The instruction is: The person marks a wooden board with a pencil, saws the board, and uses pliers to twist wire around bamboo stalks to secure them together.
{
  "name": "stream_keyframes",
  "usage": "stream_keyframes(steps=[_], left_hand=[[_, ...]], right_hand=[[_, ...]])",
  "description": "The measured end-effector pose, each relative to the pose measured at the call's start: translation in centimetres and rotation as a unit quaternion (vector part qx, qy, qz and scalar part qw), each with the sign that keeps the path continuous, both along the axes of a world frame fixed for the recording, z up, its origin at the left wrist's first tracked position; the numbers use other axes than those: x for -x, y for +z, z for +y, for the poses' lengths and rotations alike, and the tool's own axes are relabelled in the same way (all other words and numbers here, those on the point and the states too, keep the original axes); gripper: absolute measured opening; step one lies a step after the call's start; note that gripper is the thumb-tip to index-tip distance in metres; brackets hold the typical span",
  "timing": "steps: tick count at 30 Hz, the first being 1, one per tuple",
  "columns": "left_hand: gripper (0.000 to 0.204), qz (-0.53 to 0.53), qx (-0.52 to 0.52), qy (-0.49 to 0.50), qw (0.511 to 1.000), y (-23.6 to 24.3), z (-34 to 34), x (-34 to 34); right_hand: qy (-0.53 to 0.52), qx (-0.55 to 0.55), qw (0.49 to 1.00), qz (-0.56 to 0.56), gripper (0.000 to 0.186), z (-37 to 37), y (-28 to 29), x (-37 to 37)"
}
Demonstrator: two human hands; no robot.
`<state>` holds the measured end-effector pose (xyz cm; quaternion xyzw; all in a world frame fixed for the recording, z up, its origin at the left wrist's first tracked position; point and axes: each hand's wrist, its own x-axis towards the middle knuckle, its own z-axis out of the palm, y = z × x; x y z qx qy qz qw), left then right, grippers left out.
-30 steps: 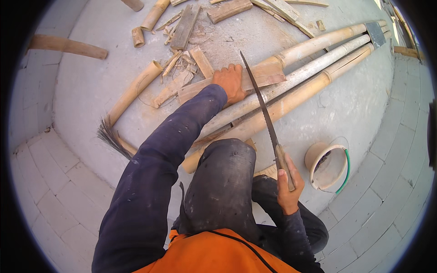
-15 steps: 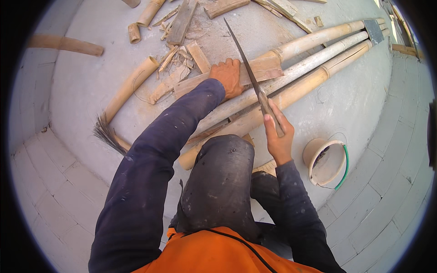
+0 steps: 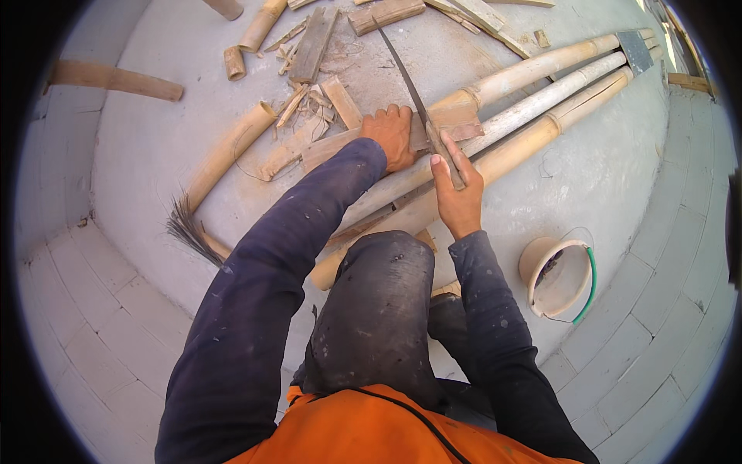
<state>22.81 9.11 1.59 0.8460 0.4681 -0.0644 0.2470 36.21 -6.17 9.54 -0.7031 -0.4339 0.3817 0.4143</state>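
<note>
– Where is the left hand (image 3: 390,138), please?
– It is straight beyond the raised knee (image 3: 393,267), with the fingers (image 3: 384,117) curled; the left forearm (image 3: 290,213) passes at the knee's left.
– And the right hand (image 3: 461,193)?
– Also beyond the knee, but more to the right, closed in a grip.

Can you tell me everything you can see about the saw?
The saw has a long, dark, metal-looking blade narrowing to its tip, and a brownish, wooden-looking handle gripped by the right hand. It slants away to the left, crossing the board beside the left hand; whether it touches the board is unclear.
</note>
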Motion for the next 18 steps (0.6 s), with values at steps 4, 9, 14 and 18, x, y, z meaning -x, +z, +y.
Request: stream_keyframes(steps=[4, 9, 14, 18], left_hand=[[0.063, 0.036, 0.030, 0.038, 0.998, -0.8, -0.4, 4.0], [0.066, 0.023, 0.041, 0.012, 0.999, 0.6, 0.2, 1.9], [0.067, 0.007, 0.048, 0.012, 0.999, -0.4, 0.5, 1.6], [0.068, 0.040, 0.075, 0.028, 0.996, 0.0, 0.6, 4.7]], right_hand=[[0.017, 0.048, 0.999, -0.016, 0.048, -11.6, 3.5, 0.0], [0.008, 0.024, 1.000, -0.014, 0.048, -4.1, 1.2, -0.3], [-0.013, 0.064, 0.997, 0.029, 0.048, -3.5, 1.9, 0.0], [0.033, 0.052, 0.998, -0.007, 0.052, -13.7, 4.6, -0.3]])
